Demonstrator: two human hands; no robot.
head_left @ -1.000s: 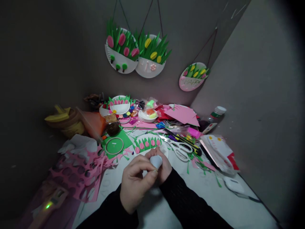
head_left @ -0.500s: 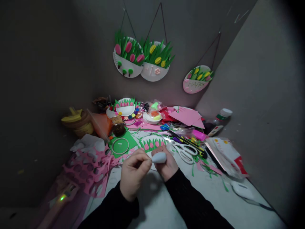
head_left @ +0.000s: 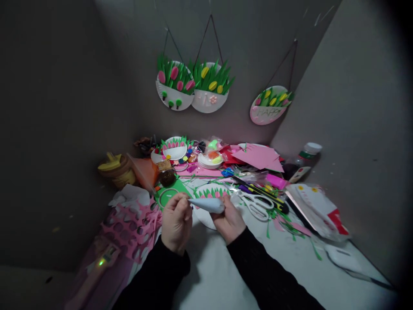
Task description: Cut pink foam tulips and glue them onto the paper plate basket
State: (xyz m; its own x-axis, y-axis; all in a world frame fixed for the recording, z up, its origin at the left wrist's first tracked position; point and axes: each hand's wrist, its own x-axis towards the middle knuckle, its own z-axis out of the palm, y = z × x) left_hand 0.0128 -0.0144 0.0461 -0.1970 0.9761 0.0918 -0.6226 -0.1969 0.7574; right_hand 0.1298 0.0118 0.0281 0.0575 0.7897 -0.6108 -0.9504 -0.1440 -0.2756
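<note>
A pale blue cone-shaped piece [head_left: 208,204] lies sideways between my hands, its narrow tip toward the left. My right hand [head_left: 230,219] is wrapped round its wide end. At the tip, my left hand [head_left: 177,221] is closed with finger and thumb pinched together; whether it grips the tip or something small is hidden. Behind and below the hands lies a white paper plate [head_left: 204,217] with a row of pink tulips and green paper leaves [head_left: 211,192], partly covered by the hands and the blue piece.
White scissors [head_left: 258,206] and black-and-yellow tools [head_left: 263,194] lie right of the plate. Pink cut-out scraps [head_left: 132,226], a green sheet with a ring [head_left: 167,196] and an orange cone [head_left: 143,170] are left. Decorated plates [head_left: 211,101] hang on the wall.
The blue piece has turned so that more of its length shows, and its tip points left. My left hand has moved left and slightly up. The camera view has shifted a little.
</note>
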